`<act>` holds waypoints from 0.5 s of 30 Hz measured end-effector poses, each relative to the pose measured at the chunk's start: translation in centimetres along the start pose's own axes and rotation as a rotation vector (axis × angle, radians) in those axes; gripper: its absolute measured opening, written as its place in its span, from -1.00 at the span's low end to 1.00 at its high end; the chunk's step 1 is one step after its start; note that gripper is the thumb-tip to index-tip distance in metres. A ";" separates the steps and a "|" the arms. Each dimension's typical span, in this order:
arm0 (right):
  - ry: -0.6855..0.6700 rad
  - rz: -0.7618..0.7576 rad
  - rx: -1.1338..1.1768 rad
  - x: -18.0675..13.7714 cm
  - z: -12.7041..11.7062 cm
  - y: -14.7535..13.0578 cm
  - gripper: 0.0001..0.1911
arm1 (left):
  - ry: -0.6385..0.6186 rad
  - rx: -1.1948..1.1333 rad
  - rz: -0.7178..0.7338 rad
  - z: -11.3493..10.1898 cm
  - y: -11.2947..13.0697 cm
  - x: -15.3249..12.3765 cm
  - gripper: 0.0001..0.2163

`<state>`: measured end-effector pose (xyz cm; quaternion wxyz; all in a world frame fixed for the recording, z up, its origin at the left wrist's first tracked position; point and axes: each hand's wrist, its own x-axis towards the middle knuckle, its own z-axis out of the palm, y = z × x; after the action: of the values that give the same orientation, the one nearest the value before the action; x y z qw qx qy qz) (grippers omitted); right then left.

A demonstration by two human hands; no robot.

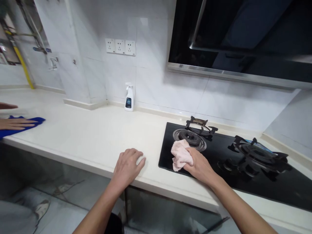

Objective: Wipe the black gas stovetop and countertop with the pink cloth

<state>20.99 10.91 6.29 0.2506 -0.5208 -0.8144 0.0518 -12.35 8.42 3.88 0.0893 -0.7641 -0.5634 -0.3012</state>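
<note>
My right hand [200, 164] grips a crumpled pale pink cloth [180, 155] and presses it on the front left part of the black glass gas stove [168, 152]. The cloth lies just in front of the left burner [189, 137], whose pan support [199, 123] is lifted off and sits behind it. My left hand [128, 165] rests on the front of the cream countertop [92, 130], left of the stove. Its fingers bend loosely, the thumb is apart, and nothing shows in it.
A white spray bottle [129, 99] stands against the wall below the sockets [120, 46]. At far left another person's hand [17, 123] lies on a blue cloth [37, 121]. The right burner [259, 152] carries its pan support. A black range hood [239, 39] overhangs the stove.
</note>
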 end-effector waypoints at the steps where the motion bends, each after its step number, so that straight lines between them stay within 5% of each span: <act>1: -0.012 -0.004 0.000 -0.1 0.2 -1.2 -0.55 | -0.001 0.011 0.001 0.0 0.0 0.0 -0.82; 5: -0.056 -0.109 -0.043 0.2 1.9 -6.1 -0.34 | -0.008 0.036 0.003 -0.1 -0.1 0.1 -0.81; 10: -0.004 -0.272 0.006 -0.5 4.9 -9.5 -0.33 | 0.003 0.005 0.017 -0.3 -0.6 0.3 -0.80; 15: 0.017 0.005 0.508 -1.4 3.3 -9.2 -0.39 | 0.020 -0.008 0.011 -0.2 -0.6 0.4 -0.80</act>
<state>12.37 6.10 6.07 0.3801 -0.4437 -0.7717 0.2511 -12.93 8.85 4.12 0.0935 -0.7645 -0.5571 -0.3106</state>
